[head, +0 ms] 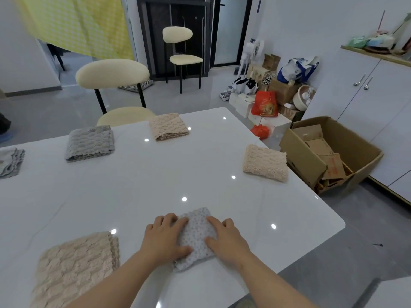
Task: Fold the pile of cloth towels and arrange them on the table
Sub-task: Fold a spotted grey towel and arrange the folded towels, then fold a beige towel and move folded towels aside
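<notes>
Both hands flat | left hand (165, 236), right hand (224, 237) pressing dotted towel (196, 235)

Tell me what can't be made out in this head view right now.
Dotted grey towel: head view, both sides covered by the left hand and right hand.
Leftmost grey towel: head view, cut off by the left edge.
Near beige towel: head view, cut off by the bottom edge.

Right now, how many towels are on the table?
6: dotted towel under left hand and right hand; beige towel near left, another far middle, another right; gray towel far left, another cut off at left edge. Others may be off-frame.
</notes>
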`<state>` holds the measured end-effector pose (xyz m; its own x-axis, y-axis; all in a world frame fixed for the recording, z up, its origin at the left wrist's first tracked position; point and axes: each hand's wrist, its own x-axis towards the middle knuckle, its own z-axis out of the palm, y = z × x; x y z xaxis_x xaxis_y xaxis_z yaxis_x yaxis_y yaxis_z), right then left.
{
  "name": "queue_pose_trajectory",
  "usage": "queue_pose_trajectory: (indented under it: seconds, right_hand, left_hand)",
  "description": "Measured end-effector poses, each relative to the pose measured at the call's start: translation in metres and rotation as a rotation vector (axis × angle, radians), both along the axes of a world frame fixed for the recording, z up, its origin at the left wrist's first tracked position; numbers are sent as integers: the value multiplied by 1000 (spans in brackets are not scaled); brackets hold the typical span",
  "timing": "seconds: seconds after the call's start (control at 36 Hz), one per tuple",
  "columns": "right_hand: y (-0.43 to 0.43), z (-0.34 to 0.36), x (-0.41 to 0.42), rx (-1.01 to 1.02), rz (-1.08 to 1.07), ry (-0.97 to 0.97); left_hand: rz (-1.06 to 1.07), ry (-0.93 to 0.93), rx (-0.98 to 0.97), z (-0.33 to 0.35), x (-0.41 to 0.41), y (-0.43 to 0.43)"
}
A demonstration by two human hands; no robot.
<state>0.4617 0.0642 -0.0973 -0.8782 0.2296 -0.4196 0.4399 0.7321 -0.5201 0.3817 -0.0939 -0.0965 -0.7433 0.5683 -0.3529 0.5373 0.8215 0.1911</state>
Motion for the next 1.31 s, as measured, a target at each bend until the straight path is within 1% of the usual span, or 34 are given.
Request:
queue_pose_trajectory:
  seconds: [0.19,0.36,0.5,0.58,0.69,0.78,0.83,0.89,0.97,1.14,1.31]
  right_hand:
    - [5,0,-3,-10,-56,-20]
    - [13,-2,-3,-56,-165,57]
    - [23,-5,-4,-100,-243,75]
    - [28,-6,-4,-107,-254,70]
    - [32,-4,-2,-167,-266,62]
    - [36,0,-1,-239,-303,71]
    - [41,3,1,-269,-327,87]
    - [50,7,4,-258,-344,105]
    - [69,10,8,-256,-392,123]
    - [121,16,12,-266,-497,163]
    - [198,12,18,-262,-510,196]
  left_hand:
    - [5,-46,-14,8,-9,13]
    - [8,-37,10,6,-5,22]
    - [24,-51,17,6,-5,25]
    - [22,-55,20,5,-5,29]
    - [10,-57,0,5,-6,31]
    - [33,-64,54,6,-5,32]
    - [55,-16,139,8,-5,38]
    - [53,36,214,11,-7,50]
    - [9,42,268,15,-10,76]
    - [-61,4,246,20,-17,143]
    - [-24,-14,313,18,-19,235]
